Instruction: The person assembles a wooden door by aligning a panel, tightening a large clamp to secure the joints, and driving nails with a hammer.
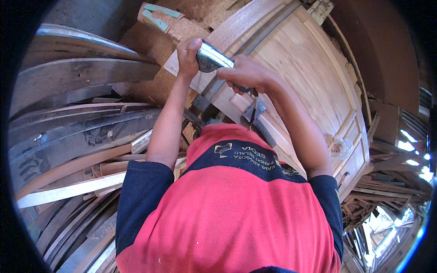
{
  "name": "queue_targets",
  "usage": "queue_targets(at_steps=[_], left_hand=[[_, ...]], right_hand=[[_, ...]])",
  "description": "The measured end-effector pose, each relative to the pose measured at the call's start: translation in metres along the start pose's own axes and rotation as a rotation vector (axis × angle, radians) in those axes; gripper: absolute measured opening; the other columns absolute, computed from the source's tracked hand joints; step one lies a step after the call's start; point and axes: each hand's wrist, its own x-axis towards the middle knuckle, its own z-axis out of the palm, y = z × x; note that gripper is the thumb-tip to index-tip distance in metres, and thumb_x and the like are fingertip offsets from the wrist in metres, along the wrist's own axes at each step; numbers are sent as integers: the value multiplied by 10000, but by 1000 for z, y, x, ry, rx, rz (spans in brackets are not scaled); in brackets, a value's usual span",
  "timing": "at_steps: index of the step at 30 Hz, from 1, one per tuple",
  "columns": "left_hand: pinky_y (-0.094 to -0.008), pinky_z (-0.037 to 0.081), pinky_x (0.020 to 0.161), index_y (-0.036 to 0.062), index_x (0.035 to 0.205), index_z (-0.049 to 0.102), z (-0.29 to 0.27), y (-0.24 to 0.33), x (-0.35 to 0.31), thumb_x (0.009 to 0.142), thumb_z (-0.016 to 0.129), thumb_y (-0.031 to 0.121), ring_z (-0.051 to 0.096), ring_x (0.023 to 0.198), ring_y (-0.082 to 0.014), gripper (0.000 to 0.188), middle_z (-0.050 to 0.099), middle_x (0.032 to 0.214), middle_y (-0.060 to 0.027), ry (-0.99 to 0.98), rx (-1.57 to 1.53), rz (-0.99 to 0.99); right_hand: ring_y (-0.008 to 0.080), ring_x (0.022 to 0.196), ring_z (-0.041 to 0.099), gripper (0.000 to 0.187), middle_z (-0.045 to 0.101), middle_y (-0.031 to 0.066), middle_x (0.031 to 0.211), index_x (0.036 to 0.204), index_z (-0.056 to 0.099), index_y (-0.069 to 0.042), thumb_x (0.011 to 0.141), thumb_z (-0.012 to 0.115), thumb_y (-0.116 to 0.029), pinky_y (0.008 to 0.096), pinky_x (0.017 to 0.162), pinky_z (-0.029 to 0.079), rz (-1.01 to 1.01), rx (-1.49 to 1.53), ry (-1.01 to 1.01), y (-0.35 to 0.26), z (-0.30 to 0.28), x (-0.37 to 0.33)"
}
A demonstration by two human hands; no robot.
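Both my hands are closed around a corded power tool [213,59] with a shiny metal and dark body; its exact kind is not clear. My left hand [187,55] grips the left end, while my right hand [248,75] wraps the rear handle at the right. From that handle a dark cord [253,107] hangs toward my shirt. The tool is over the near left part of a pale wooden panel [296,54] set in a frame. A long dark bar [268,28] runs lengthwise along the panel. My hands hide the tool's underside.
Curved wooden planks [82,82] are stacked at the left. Sawdust [150,63] covers the floor beyond, beside a piece with pale green edges [159,17]. A clear plastic bag [339,148] lies on the frame at the right. Scrap wood [387,186] is heaped farther right.
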Motion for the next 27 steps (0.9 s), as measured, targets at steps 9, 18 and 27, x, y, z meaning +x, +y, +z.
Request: queue_targets(at_steps=[9, 18, 27], left_hand=[[-284, 468, 668, -35, 826, 664, -2, -5, -4, 898, 528, 365, 605, 704, -144, 428, 657, 751, -77, 12, 31, 27], [-282, 460, 662, -32, 824, 660, -4, -14, -4, 898, 528, 359, 593, 694, -140, 419, 649, 750, -67, 28, -3, -1], [-275, 455, 652, -32, 822, 657, -3, -12, -9, 904, 536, 377, 590, 694, -136, 434, 639, 741, -60, 42, 20, 23]], right_hand=[[124, 492, 548, 289, 563, 34, 641, 833, 580, -12, 794, 652, -289, 273, 421, 432, 2, -23, -23, 12, -3, 11], [125, 480, 545, 309, 560, 29, 629, 851, 584, -4, 791, 653, -299, 273, 415, 429, 4, -21, -18, 16, -2, 17], [122, 472, 542, 312, 564, 34, 628, 832, 587, -5, 801, 655, -307, 269, 402, 423, -14, -18, -30, 22, -1, 22]])
